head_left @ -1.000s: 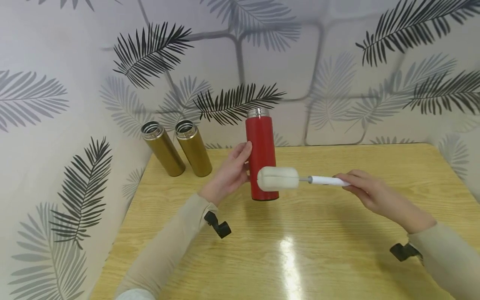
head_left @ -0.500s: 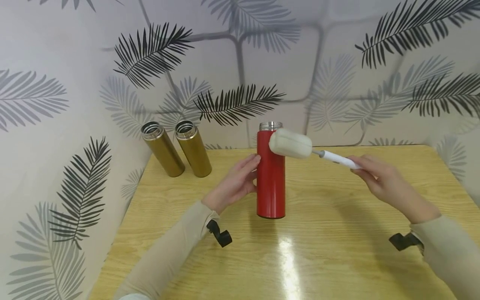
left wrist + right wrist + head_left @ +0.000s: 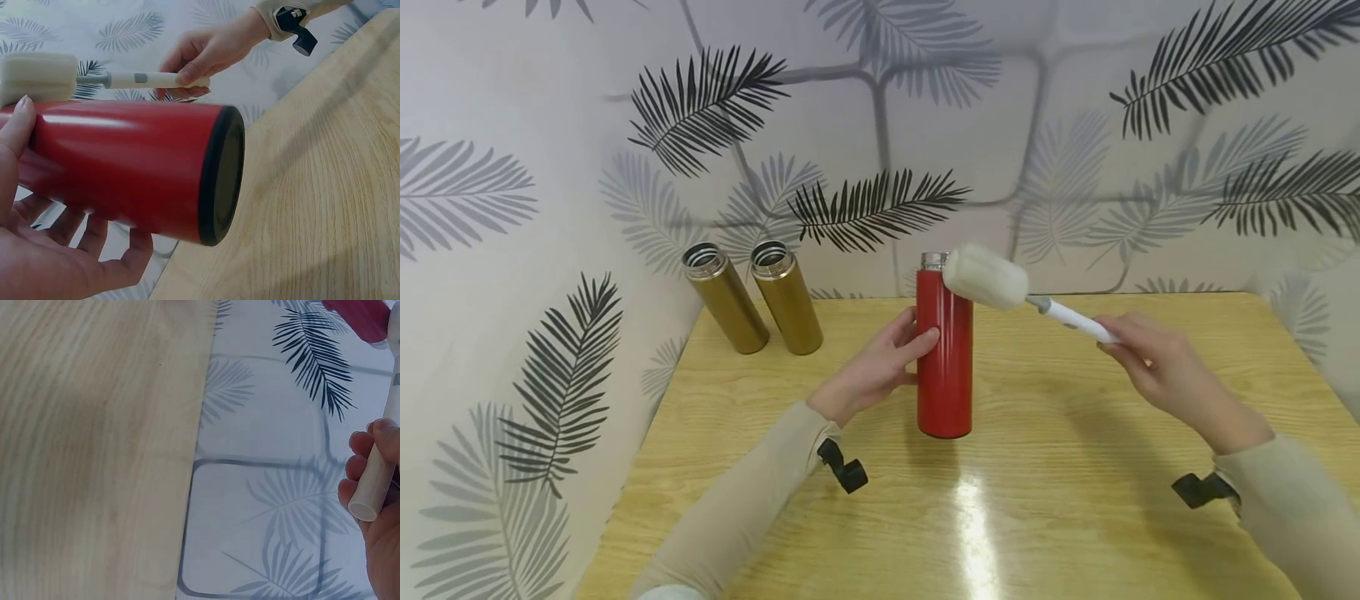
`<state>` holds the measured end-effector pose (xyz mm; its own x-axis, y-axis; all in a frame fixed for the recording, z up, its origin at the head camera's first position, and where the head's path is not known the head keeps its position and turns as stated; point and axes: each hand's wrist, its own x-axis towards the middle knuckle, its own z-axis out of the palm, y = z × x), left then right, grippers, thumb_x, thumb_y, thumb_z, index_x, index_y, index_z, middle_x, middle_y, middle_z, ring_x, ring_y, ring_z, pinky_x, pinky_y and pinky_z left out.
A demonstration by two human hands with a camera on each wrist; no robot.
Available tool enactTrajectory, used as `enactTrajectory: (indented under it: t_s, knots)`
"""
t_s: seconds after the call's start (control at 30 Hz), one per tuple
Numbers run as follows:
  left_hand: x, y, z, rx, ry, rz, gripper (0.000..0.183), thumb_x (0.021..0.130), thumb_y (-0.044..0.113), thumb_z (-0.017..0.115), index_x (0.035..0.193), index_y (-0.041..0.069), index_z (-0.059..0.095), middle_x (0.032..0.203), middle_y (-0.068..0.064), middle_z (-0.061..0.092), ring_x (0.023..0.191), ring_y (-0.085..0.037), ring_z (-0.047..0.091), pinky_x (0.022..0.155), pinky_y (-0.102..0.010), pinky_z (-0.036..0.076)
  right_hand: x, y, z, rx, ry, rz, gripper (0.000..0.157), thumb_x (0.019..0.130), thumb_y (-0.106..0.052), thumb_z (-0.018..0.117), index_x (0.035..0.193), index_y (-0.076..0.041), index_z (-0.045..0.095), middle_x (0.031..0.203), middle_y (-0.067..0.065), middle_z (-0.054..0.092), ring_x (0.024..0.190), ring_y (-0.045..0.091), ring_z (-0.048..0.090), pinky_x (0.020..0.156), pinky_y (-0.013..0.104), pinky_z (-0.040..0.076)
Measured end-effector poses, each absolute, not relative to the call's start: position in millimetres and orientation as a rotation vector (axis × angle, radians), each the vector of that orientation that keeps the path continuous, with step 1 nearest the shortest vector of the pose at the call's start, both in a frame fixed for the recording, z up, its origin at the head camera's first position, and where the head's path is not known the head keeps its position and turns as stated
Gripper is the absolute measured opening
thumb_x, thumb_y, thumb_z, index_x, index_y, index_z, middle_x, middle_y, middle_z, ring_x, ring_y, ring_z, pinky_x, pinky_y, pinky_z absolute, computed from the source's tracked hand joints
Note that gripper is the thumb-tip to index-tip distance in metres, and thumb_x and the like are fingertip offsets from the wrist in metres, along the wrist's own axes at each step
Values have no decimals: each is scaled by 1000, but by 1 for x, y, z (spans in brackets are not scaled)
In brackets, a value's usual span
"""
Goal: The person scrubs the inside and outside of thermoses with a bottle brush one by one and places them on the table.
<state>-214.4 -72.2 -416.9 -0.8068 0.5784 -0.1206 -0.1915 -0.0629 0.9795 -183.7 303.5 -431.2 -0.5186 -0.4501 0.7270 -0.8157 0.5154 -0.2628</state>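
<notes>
My left hand (image 3: 874,367) grips a red thermos flask (image 3: 945,375) around its side, the thumb across the front. The flask stands upright, lidless, its steel threaded neck (image 3: 933,261) at the top. In the left wrist view its dark base (image 3: 228,178) shows, held up off the table. With my right hand (image 3: 1161,358) I hold a bottle brush by its white handle (image 3: 1078,321). The brush's cream sponge head (image 3: 988,277) overlaps the flask's upper right side, just below the neck; whether they touch I cannot tell. The handle's end (image 3: 365,509) pokes out of the right fist.
Two gold-brown flasks (image 3: 726,300), (image 3: 787,298) without lids stand together at the table's back left. The wooden table (image 3: 1075,500) reaches back to a wall (image 3: 1075,167) with a leaf pattern. Each wrist wears a black strap mount (image 3: 842,467).
The flask has come lower and slightly right. The brush head has risen from the flask's lower part to near its neck. My left thumb has shifted further across the flask's front.
</notes>
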Motion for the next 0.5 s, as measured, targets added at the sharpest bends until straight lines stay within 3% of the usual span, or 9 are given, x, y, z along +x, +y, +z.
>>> enactTrajectory:
  t_s: [0.33, 0.5]
  knots:
    - [-219, -75, -416, 358, 1614, 1999, 48, 110, 24, 50, 154, 14, 34, 146, -20, 53, 134, -34, 51, 102, -67, 48, -172, 306, -453, 1095, -2224, 803, 54, 108, -40, 48, 119, 7, 73, 95, 7, 70, 75, 5, 48, 63, 17, 39]
    - [-223, -79, -415, 350, 1588, 2082, 47, 112, 25, 46, 157, 15, 34, 150, -17, 50, 136, -34, 48, 106, -65, 46, -164, 305, -462, 1139, -2274, 772, 53, 109, -41, 45, 121, 3, 72, 98, 4, 69, 73, 2, 47, 60, 16, 37]
